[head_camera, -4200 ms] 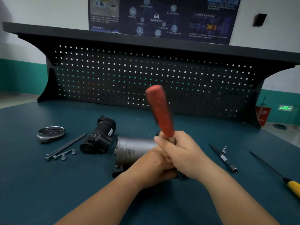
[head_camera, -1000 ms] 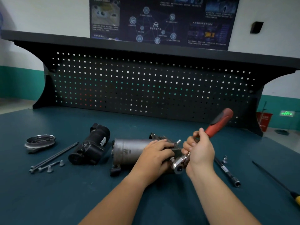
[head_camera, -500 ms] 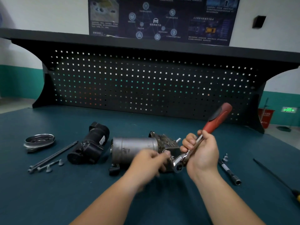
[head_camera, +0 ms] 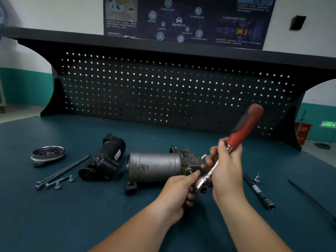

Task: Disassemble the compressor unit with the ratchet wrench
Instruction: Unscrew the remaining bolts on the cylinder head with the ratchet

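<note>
The compressor unit (head_camera: 154, 169), a grey metal cylinder with a cast head at its right end, lies on its side on the teal bench. My right hand (head_camera: 226, 168) grips the ratchet wrench (head_camera: 243, 130) by its shaft; the red handle points up and right, the chrome head (head_camera: 202, 181) sits low beside the unit's right end. My left hand (head_camera: 179, 191) pinches at the ratchet head with thumb and fingers, next to a small bolt sticking out of the cast head. What the fingertips hold is hidden.
A black motor housing (head_camera: 104, 160) lies left of the unit, with long bolts (head_camera: 62, 170), short screws (head_camera: 58, 184) and a metal ring cover (head_camera: 47, 154) further left. An extension bar (head_camera: 259, 192), a small socket (head_camera: 256, 177) and a screwdriver shaft (head_camera: 312, 201) lie right. A pegboard (head_camera: 163, 91) backs the bench.
My left hand left the top of the cylinder and came down to the ratchet head. My right hand tipped the red handle from straight up over to the right and raised it slightly.
</note>
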{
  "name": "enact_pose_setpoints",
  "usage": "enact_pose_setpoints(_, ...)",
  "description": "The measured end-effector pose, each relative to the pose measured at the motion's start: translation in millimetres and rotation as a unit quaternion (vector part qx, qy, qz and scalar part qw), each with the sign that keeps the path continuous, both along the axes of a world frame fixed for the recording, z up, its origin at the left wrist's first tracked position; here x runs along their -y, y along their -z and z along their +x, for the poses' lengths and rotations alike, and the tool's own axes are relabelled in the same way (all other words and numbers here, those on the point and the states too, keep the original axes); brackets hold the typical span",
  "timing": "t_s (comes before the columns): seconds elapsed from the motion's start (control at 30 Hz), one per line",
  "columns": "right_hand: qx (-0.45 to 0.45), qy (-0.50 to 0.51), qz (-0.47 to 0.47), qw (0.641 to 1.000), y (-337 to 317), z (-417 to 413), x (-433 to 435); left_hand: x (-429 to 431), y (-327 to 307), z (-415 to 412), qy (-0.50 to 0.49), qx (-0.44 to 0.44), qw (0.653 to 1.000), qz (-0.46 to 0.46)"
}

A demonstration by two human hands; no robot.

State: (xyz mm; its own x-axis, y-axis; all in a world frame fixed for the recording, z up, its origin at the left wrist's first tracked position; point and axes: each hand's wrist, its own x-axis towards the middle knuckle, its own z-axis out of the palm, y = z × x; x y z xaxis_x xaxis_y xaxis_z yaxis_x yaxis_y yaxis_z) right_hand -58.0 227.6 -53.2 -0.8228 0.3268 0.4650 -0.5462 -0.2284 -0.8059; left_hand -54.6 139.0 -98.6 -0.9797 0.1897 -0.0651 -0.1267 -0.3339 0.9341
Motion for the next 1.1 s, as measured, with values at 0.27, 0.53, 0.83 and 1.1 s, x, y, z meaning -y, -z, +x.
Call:
enact_pose_setpoints(0.27,-0.047,-0.062,0.158,0.984,2.3,12.0,8.4,9.3,-3.9,4.4,0.01,-0.023,0.998,-0.053)
enact_pose_setpoints(0.53,-0.036,-0.047,0.136,0.989,2.4,13.6,6.1,1.6,-8.5,21.9,-0.053,-0.005,0.994,-0.096)
enact_pose_setpoints(0.83,-0.005,-0.06,0.078,0.995,2.6,8.7,3.0,-20.0,0.7,47.2,-0.072,0.063,0.995,-0.006)
enact_pose_setpoints(1.1,-0.004,-0.097,0.039,0.994,1.5,9.9,3.6,-4.7,-10.4,7.6,-0.035,-0.05,0.986,-0.154)
